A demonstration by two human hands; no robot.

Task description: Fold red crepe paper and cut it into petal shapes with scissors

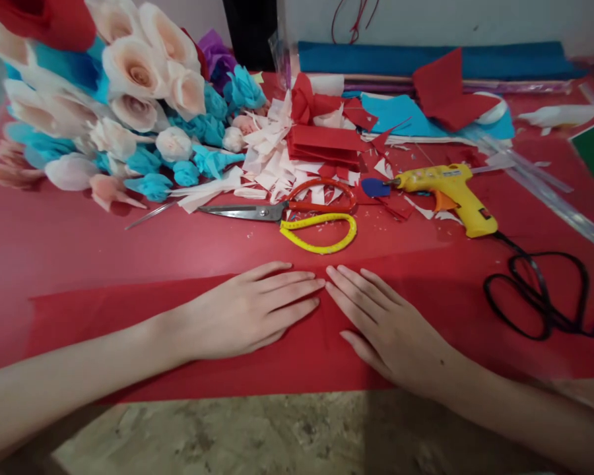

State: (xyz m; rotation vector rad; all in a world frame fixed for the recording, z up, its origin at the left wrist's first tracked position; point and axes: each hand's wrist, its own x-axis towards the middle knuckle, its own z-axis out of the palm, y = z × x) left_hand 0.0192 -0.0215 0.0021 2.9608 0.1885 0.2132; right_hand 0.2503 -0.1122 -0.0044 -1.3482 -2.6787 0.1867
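Note:
A long strip of red crepe paper (168,376) lies flat along the near edge of the red table. My left hand (257,307) rests flat on it, fingers stretched out to the right. My right hand (376,316) lies on the same paper with fingers extended toward the left, its fingertips almost meeting those of the left. Neither hand holds anything. Just beyond them lie scissors (270,212) with one red and one yellow handle, blades pointing left. A yellow glue gun (445,188) with an orange trigger lies farther right.
Paper flowers (138,72) in cream, blue and peach crowd the back left. White paper scraps (267,158) and folded red paper pieces (327,142) lie mid-table. Glue sticks (549,185), a black cord (539,303) and a white bottle (559,117) are at the right. A blue roll (435,61) lies behind.

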